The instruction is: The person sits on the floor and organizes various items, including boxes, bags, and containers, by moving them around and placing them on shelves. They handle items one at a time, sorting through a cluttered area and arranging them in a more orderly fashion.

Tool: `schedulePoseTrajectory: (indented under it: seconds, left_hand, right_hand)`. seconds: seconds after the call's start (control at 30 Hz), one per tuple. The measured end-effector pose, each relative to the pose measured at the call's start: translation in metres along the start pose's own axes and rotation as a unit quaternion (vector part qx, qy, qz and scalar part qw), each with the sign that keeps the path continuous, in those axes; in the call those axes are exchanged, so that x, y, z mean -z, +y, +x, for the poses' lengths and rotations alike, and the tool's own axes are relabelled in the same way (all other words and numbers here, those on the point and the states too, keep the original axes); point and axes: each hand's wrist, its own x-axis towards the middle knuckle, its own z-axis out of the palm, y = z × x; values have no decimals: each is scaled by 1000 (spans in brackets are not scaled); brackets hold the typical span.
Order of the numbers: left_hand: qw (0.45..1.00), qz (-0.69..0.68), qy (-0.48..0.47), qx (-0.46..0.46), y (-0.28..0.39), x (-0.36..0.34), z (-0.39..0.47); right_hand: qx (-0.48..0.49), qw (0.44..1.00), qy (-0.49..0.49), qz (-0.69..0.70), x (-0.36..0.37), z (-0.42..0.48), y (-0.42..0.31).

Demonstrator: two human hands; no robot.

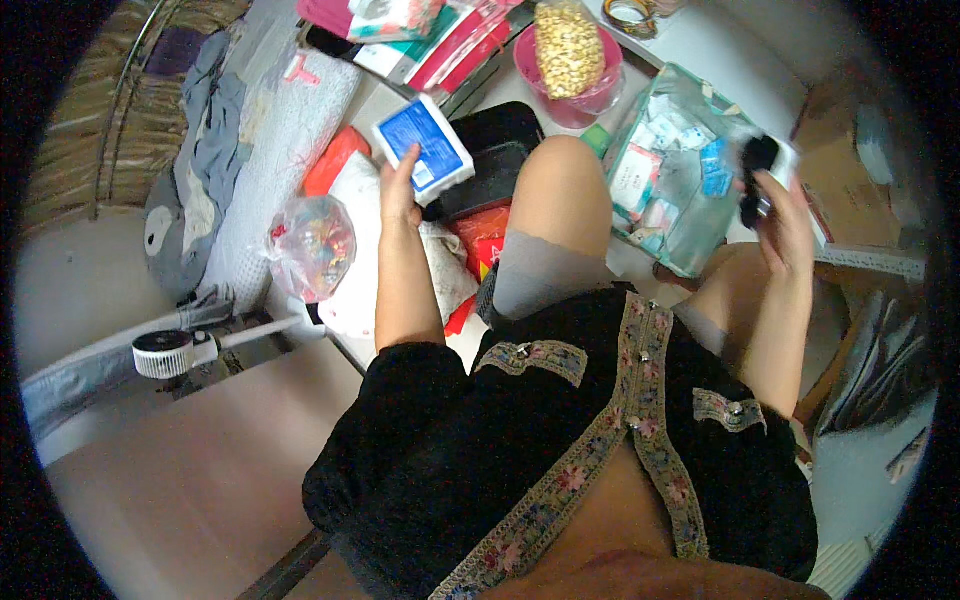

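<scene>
My left hand grips a flat white box with a blue face, its thumb resting on the blue. A black tray lies just beyond that box. On the right, my right hand holds a black object, blurred, with something white behind it; its kind cannot be told. This hand is over the right edge of a translucent green bin, where several small white and blue packets lie.
A pink basket holds a clear bag of pale yellow pieces. Left are a knotted plastic bag, white cloth and a small white fan. Pink and green packages lie at the top. Cardboard stands right.
</scene>
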Motion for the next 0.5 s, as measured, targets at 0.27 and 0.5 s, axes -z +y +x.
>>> schedulePoseTrajectory:
  seconds: [0.27, 0.5]
  left_hand:
    - [978, -55, 12, 203, -104, 50, 45]
    - [968, -37, 15, 249, -119, 45, 79]
  right_hand:
    - [-155, 945, -281, -68, -190, 103, 45]
    - [-114, 921, -263, -264, -243, 121, 80]
